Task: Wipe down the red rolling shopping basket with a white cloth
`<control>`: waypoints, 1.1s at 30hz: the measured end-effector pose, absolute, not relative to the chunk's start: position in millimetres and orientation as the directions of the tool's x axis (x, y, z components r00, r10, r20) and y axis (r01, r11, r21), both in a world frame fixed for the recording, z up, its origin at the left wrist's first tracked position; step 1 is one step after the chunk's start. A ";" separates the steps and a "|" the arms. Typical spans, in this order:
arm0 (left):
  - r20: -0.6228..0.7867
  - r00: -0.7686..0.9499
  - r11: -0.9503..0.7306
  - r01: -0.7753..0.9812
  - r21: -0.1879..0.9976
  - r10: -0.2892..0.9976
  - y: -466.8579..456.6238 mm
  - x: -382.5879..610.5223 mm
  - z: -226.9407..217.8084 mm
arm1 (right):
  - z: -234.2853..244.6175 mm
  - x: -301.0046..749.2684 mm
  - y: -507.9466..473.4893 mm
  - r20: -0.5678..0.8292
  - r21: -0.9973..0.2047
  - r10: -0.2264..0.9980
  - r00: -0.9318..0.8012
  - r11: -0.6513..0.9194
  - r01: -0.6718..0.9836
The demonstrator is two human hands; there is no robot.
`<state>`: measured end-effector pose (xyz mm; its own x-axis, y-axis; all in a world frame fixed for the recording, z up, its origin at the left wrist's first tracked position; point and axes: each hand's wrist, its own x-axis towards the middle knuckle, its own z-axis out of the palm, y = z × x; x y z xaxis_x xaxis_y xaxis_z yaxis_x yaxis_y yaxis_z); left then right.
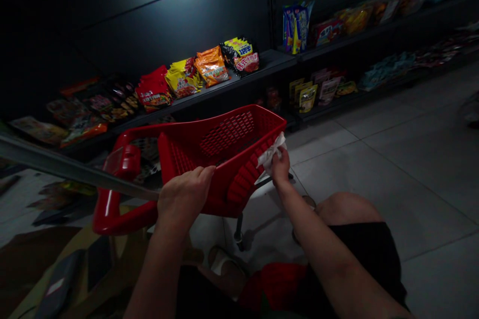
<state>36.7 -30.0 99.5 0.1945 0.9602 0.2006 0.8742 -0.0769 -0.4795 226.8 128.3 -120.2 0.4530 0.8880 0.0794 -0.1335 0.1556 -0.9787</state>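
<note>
red cart [215, 197] is parked near the shelf [275, 61]. hands apart: its rim is gripped by the left hand [187, 190], white cloth [270, 153] is pinched by the right hand [280, 165] at its slatted side. wiping seems underway; steady rim, firm cloth pressure needed for the next stroke.
</note>
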 end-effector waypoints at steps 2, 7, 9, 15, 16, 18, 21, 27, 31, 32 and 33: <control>0.201 0.192 -0.074 0.873 -0.481 0.961 -30.2 37.0 99.0 | -117.1 209.1 104.7 0.073 -0.987 0.916 0.396 0.123 -0.104; 0.202 0.190 -0.074 0.877 -0.474 0.961 -29.5 34.6 98.1 | -123.0 139.2 2.0 0.208 -0.978 0.965 -0.162 0.201 -0.061; 0.194 0.183 -0.069 0.873 -0.483 0.964 -30.6 33.1 98.5 | -123.6 138.1 -0.3 0.218 -0.976 0.958 -0.186 0.210 -0.063; 0.159 0.169 -0.069 0.865 -0.497 0.973 -39.1 29.8 101.5 | -121.0 224.2 119.9 0.011 -0.990 0.861 0.509 0.082 -0.117; 0.152 0.167 -0.072 0.870 -0.488 0.974 -40.3 29.5 101.8 | -121.6 232.9 133.3 0.010 -0.989 0.848 0.530 0.087 -0.120; 0.147 0.154 -0.069 0.881 -0.467 0.977 -41.6 28.8 101.5 | -124.7 234.2 137.3 0.050 -0.991 0.853 0.520 0.106 -0.079; 0.180 0.143 -0.046 0.888 -0.458 0.973 -40.9 27.7 98.8 | -133.5 202.4 91.3 0.158 -0.987 0.898 0.411 0.142 0.070; 0.199 0.160 -0.045 0.873 -0.485 0.967 -40.0 23.5 94.7 | -146.5 141.5 -1.7 0.369 -0.907 0.889 -0.269 0.408 0.104; 0.192 0.159 -0.048 0.874 -0.483 0.969 -44.2 19.3 96.3 | -132.7 181.4 55.2 0.337 -0.939 0.941 0.030 0.334 0.083; 0.186 0.159 -0.050 0.873 -0.485 0.970 -45.5 18.2 96.7 | -127.7 198.1 79.1 0.280 -0.960 0.932 0.230 0.273 0.062; 0.182 0.159 -0.051 0.872 -0.487 0.970 -46.8 17.0 97.1 | -123.2 214.3 102.4 0.196 -0.978 0.874 0.446 0.210 0.018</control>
